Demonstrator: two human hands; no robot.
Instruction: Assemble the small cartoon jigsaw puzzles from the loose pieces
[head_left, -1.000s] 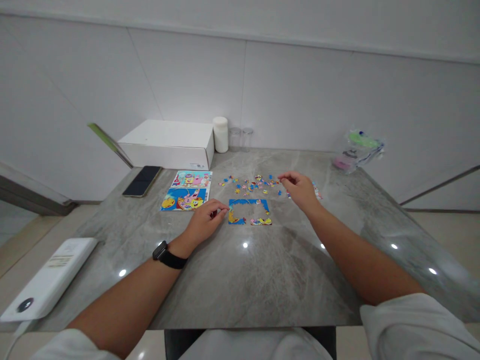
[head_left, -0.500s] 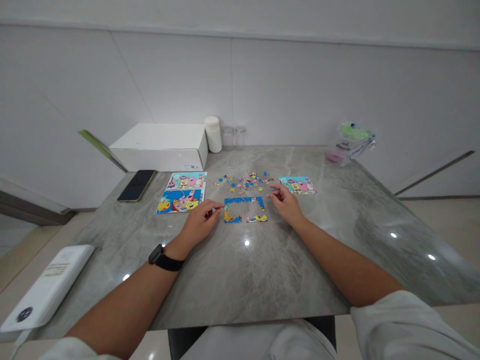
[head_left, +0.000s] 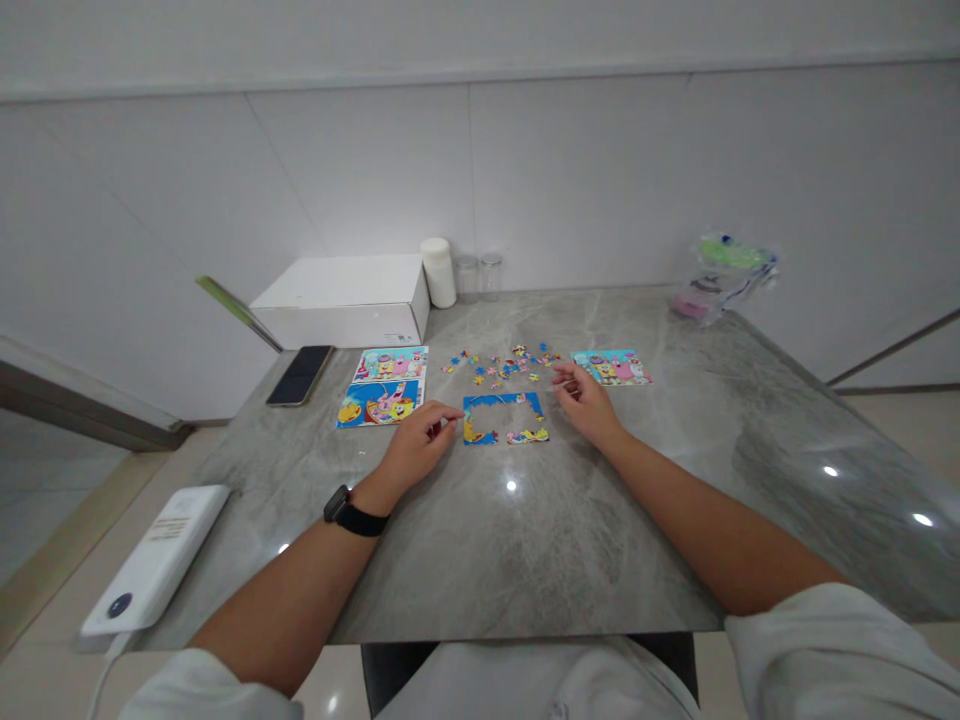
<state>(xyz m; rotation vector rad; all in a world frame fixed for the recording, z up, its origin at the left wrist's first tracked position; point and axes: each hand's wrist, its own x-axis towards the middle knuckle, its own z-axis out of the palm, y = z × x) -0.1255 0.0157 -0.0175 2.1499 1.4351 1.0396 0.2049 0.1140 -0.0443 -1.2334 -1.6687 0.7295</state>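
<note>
A jigsaw border [head_left: 501, 399], blue with colourful cartoon parts, lies flat before me. Its middle shows bare table, and a gap breaks its lower edge. My left hand [head_left: 421, 438], a black watch on its wrist, rests at the border's left side. Its index fingertip touches or nearly touches that edge; the other fingers curl loosely, holding nothing visible. Just right of the border, my right hand [head_left: 587, 402] hovers low with thumb and index finger slightly apart. No piece shows between them. Several loose puzzle pieces [head_left: 496, 372] are scattered behind the border.
Cartoon picture sheets [head_left: 381, 390] lie left, and a cartoon picture card [head_left: 619, 368] lies right. Around the table [head_left: 540, 560] are a phone [head_left: 300, 376], white box [head_left: 337, 300], white bottle [head_left: 439, 273], two clear glasses [head_left: 490, 278], plastic bag [head_left: 721, 282] and white power bank [head_left: 157, 560].
The camera view has turned slightly left, so everything on the table appears further right. Both hands stay at nearly the same places beside the puzzle border.
</note>
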